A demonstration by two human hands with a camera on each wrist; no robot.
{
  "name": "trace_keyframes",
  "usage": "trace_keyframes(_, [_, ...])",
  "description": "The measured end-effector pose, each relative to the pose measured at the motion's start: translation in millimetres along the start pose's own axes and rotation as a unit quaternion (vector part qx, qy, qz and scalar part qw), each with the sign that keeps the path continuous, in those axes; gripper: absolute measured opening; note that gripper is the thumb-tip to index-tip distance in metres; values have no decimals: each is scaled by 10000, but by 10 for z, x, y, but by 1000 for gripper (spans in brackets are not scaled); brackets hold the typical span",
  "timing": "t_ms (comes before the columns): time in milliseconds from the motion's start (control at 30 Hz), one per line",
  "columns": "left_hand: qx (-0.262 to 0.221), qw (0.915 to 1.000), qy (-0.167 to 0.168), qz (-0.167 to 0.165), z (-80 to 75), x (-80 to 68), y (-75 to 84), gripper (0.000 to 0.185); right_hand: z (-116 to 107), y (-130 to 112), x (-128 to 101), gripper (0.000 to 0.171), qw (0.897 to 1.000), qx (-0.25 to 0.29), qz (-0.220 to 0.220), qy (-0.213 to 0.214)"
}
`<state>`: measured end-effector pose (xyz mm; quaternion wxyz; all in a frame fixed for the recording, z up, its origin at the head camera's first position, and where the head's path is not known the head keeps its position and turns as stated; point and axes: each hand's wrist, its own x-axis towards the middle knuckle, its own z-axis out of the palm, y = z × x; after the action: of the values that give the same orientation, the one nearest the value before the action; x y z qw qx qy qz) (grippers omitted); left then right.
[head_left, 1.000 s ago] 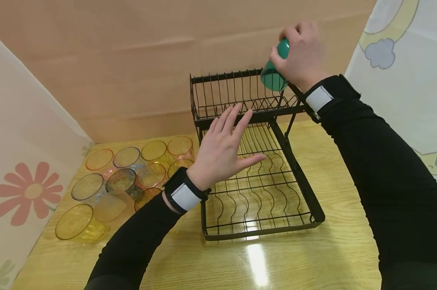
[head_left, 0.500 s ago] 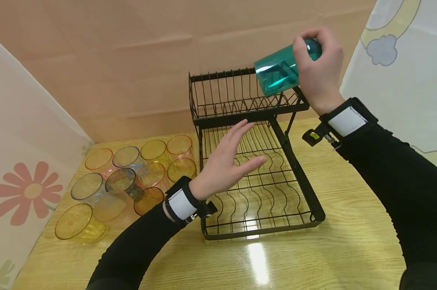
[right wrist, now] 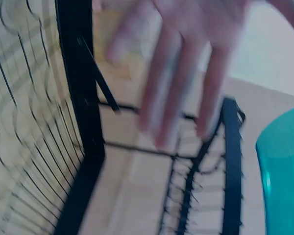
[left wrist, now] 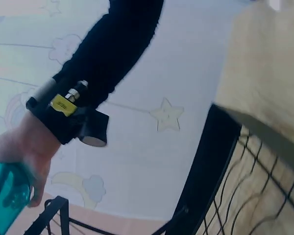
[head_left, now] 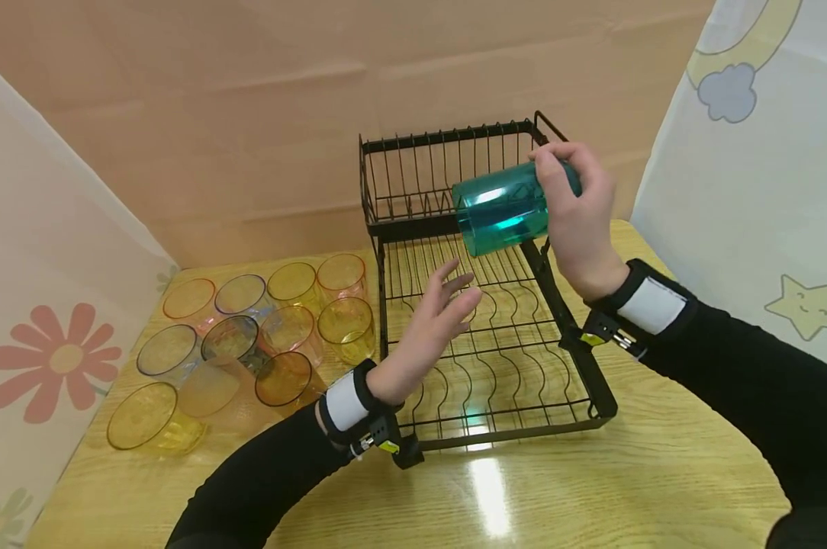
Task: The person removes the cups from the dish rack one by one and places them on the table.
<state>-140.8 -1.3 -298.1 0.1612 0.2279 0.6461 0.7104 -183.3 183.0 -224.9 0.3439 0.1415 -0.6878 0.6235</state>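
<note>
Head view shows my right hand (head_left: 578,221) curled round the teal cup (head_left: 501,207), tipped sideways above the dish rack (head_left: 496,358)'s lower tier, my left hand (head_left: 427,328) spread, holding nothing beneath; I judge a loosened grip would drop it onto the wires.

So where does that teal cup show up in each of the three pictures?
Head: teal cup right of centre, tilted in the right hand, before the rack.
Left wrist: bottom left corner, cut off.
Right wrist: right edge, partly shown.
Shared landmark: the black rack's wires, seen in all views.
</note>
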Motion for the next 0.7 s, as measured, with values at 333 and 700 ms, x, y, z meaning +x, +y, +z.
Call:
trace_keyframes(333, [-1879,9739,1249,-262,168,-35,38,103,99,181,-515,25,9965,-36,709,-451])
trace_keyframes(700, [-2370,9383,2500,-305,250,-9,-31,63,161,288,-931,30,9885,-71,1259,-836])
